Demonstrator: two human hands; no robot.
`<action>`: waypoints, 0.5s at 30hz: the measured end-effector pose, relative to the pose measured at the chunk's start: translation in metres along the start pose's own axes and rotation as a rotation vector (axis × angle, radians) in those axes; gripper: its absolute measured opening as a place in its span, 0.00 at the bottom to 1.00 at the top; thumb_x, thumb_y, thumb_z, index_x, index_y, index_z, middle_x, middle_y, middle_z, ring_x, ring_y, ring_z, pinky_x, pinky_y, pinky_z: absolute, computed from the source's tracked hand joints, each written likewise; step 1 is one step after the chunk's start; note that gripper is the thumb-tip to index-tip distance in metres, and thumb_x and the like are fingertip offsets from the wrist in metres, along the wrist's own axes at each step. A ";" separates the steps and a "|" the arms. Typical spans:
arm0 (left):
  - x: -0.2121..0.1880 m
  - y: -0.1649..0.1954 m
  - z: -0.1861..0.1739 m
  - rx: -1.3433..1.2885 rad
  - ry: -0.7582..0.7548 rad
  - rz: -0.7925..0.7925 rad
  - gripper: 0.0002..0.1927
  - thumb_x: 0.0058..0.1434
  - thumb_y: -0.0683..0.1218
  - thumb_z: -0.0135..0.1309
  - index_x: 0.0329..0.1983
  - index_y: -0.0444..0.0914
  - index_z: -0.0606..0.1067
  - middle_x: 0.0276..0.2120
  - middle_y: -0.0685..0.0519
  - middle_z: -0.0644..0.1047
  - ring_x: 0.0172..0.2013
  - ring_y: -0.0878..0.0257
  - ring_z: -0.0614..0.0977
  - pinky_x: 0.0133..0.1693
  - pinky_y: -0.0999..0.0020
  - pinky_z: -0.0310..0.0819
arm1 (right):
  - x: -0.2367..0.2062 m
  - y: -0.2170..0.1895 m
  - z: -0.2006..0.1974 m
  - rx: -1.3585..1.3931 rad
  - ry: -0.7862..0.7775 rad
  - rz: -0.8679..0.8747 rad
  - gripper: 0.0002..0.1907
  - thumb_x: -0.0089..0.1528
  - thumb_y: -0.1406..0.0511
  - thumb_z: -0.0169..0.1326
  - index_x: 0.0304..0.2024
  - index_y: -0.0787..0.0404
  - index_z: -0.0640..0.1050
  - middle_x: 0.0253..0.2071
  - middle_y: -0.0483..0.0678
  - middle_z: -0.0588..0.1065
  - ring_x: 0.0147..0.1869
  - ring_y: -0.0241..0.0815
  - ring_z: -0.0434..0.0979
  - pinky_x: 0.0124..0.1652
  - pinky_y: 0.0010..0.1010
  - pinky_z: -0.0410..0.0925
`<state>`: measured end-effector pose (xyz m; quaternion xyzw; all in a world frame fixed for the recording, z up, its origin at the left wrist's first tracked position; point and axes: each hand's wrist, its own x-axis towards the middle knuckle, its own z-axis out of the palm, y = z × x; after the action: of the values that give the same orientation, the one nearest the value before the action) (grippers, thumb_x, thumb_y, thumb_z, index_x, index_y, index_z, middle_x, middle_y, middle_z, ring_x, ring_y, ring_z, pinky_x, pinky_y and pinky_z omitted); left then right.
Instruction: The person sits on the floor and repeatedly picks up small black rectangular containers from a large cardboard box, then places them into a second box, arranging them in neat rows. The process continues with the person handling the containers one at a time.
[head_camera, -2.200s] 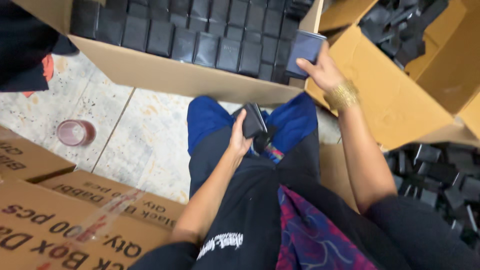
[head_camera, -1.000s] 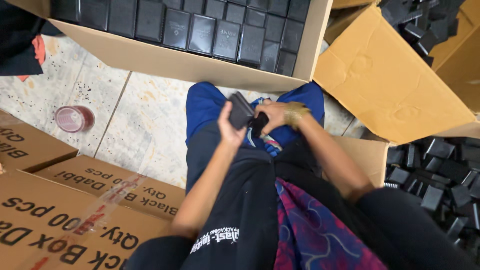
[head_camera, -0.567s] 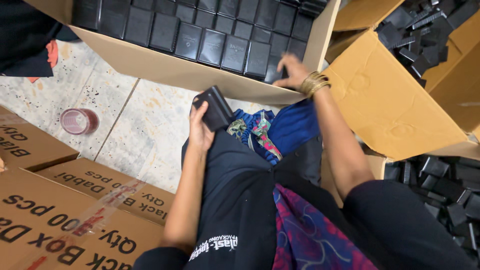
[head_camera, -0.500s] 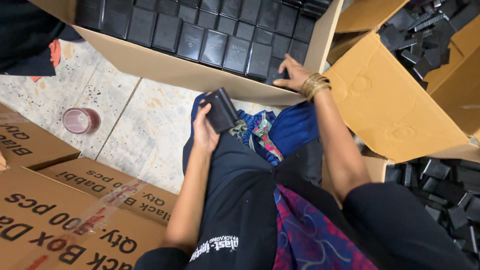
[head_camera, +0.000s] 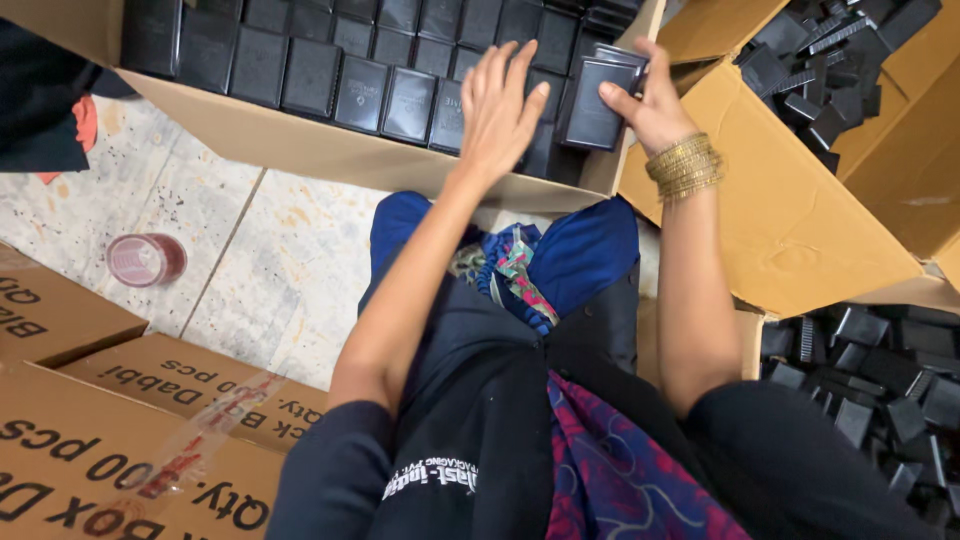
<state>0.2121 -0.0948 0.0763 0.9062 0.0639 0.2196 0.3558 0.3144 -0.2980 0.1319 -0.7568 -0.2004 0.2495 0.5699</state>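
Observation:
My right hand (head_camera: 655, 100), with gold bangles on the wrist, grips a small black box (head_camera: 592, 104) at the right end of a big cardboard carton (head_camera: 300, 150). Rows of matching black boxes (head_camera: 340, 70) stand packed inside that carton. My left hand (head_camera: 500, 105) reaches over the carton's near wall with fingers spread, resting on the packed boxes just left of the held one. It holds nothing.
A second open carton (head_camera: 790, 220) at the right holds loose black box parts (head_camera: 820, 70), and more lie in a pile at the lower right (head_camera: 880, 380). Flat printed cartons (head_camera: 110, 440) lie at the lower left. A small pink cup (head_camera: 145, 258) stands on the tiled floor.
My left hand has gone from my lap up into the carton and no longer holds a black box. My right hand now grips a box at the carton's right end.

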 end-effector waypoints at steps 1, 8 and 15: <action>0.011 -0.007 0.000 0.074 -0.005 0.091 0.27 0.72 0.57 0.47 0.70 0.41 0.66 0.64 0.41 0.68 0.67 0.41 0.64 0.67 0.42 0.45 | 0.009 0.006 -0.003 0.008 0.022 0.055 0.43 0.67 0.58 0.62 0.74 0.64 0.52 0.66 0.57 0.69 0.69 0.48 0.71 0.66 0.36 0.68; 0.004 -0.036 -0.006 0.370 -0.186 0.216 0.18 0.70 0.58 0.48 0.49 0.42 0.77 0.43 0.46 0.77 0.51 0.45 0.74 0.64 0.35 0.48 | 0.025 0.036 0.074 -0.723 -0.187 0.487 0.44 0.68 0.45 0.47 0.72 0.69 0.53 0.65 0.73 0.65 0.72 0.64 0.63 0.69 0.45 0.55; 0.005 -0.035 -0.010 0.332 -0.168 0.214 0.17 0.71 0.57 0.49 0.46 0.40 0.78 0.41 0.46 0.76 0.48 0.48 0.75 0.61 0.36 0.52 | 0.054 0.026 0.039 -1.170 -0.076 0.073 0.38 0.59 0.62 0.62 0.68 0.64 0.64 0.59 0.66 0.71 0.64 0.66 0.71 0.62 0.48 0.65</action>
<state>0.2135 -0.0613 0.0606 0.9691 -0.0271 0.1662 0.1804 0.3346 -0.2435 0.0900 -0.9425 -0.2990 0.1439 0.0406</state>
